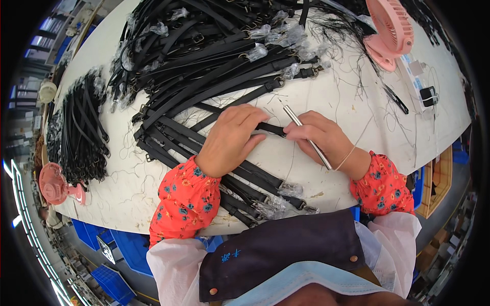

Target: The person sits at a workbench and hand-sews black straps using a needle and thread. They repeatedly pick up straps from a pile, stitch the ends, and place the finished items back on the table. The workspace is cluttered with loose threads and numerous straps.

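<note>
My left hand is closed on a black strap, fingertips curled at its nearer part. My right hand grips a slim silver pen-like tool, its narrow tip pointing up and left, while my thumb and fingers also pinch that strap's right end. Around and beneath my hands lie many black straps with metal buckles, several ends wrapped in clear plastic. Loose dark threads are scattered over the white table. My fingertips on the strap are partly hidden.
A smaller strap pile lies left. Pink fans stand at left and back right. A black tool and white power strip with a charger lie right. Blue bins and wooden crates sit beyond the table edge.
</note>
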The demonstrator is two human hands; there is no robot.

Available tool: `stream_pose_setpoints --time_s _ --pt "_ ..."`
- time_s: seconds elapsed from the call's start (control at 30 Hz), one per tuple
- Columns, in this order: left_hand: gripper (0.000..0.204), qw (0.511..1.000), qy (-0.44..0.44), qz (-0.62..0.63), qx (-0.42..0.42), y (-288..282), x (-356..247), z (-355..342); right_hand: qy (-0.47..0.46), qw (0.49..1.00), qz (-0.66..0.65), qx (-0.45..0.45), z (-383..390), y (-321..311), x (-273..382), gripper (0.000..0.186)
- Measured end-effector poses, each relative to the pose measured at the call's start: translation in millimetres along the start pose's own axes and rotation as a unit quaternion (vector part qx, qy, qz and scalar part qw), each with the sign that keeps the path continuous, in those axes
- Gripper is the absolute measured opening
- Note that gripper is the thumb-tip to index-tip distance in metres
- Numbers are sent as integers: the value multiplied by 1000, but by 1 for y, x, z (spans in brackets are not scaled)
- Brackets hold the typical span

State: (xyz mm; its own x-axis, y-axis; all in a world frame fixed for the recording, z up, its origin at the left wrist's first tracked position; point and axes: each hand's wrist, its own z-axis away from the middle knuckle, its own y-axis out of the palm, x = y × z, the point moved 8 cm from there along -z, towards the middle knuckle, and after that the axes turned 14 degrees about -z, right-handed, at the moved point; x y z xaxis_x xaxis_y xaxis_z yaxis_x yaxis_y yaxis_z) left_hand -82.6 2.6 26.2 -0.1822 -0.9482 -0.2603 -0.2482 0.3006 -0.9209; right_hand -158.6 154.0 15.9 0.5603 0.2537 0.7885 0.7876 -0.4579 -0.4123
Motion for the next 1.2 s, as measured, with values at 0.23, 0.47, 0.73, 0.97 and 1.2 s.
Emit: stream_pose_setpoints --time_s 0.23,0.47,0.73,0.97,1.2 --pt "19 991 -120 -1 53 -26 42 5 38 996 0 -84 -1 -16 3 29" --pt "14 976 -173 -52 -124 -93 49 15 115 985 -84 -102 0 -18 -4 23" --pt "16 945 -193 -232 -127 -131 37 20 188 968 -136 -92 6 -15 -17 24" --pt "31 997 -37 -61 15 -43 21 7 204 964 -152 -72 11 -5 -24 26" --pt "27 997 -5 65 52 10 -15 2 201 968 -133 -69 9 -5 -22 26"
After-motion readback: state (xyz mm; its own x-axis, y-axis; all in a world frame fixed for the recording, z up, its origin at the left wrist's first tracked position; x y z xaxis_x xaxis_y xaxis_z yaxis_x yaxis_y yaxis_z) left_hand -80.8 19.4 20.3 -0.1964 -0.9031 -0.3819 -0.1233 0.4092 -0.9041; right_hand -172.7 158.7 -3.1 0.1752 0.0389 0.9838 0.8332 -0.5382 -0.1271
